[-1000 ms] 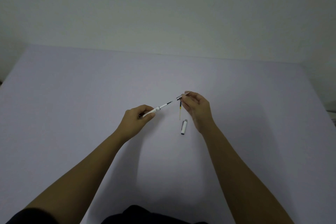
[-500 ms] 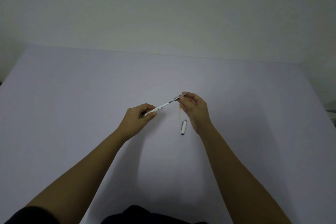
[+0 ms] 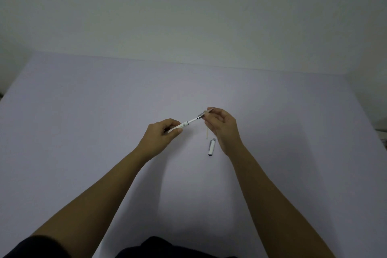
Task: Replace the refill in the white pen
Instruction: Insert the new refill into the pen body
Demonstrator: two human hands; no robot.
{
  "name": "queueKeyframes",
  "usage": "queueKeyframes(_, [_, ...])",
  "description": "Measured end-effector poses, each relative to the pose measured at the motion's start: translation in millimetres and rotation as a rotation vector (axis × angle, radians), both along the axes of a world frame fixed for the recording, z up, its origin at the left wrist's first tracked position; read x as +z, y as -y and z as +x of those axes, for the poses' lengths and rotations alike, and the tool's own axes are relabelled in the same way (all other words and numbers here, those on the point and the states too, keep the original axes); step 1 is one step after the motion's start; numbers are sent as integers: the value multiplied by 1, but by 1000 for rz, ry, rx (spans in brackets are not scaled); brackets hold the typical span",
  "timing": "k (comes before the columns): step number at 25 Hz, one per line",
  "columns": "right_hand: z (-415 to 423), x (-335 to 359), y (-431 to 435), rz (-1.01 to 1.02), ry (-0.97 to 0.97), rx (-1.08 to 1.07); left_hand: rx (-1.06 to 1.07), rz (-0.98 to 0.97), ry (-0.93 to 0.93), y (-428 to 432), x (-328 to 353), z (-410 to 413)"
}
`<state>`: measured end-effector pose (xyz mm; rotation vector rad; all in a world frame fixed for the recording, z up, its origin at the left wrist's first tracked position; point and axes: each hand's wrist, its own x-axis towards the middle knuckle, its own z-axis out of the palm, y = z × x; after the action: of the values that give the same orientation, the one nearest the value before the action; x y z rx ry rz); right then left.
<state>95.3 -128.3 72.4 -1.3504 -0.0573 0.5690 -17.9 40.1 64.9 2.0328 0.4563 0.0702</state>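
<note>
Gripping white pen barrel (image 3: 181,126), left hand (image 3: 161,136); right hand (image 3: 222,126) pinching metal tip (image 3: 202,115), refill between.

One head-worn wide-angle view — forward and down over the table (image 3: 83,132), close above both forearms.

On my feed, both forearms are bare from wrist to elbow, with no watch, ring or band on the left hand (image 3: 162,134) or the right hand (image 3: 223,126). A dark sleeve (image 3: 31,246) covers my upper left arm, and dark clothing (image 3: 159,247) shows at the bottom edge.
</note>
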Motion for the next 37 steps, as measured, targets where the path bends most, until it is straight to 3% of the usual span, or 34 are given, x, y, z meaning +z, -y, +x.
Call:
queueKeyframes(20, [-19, -7, -1, -74, 81, 82, -94, 96, 77, -1, 9, 5])
queueKeyframes(29, [-16, 3, -1, -459, 402, 165, -166, 191, 102, -7, 8, 1])
queueKeyframes(34, [-17, 6, 1, -325, 370, 197, -127, 165, 127, -8, 9, 0])
queueKeyframes(37, [-12, 10, 3, -331, 450, 221, -125, 161, 135, -8, 11, 0])
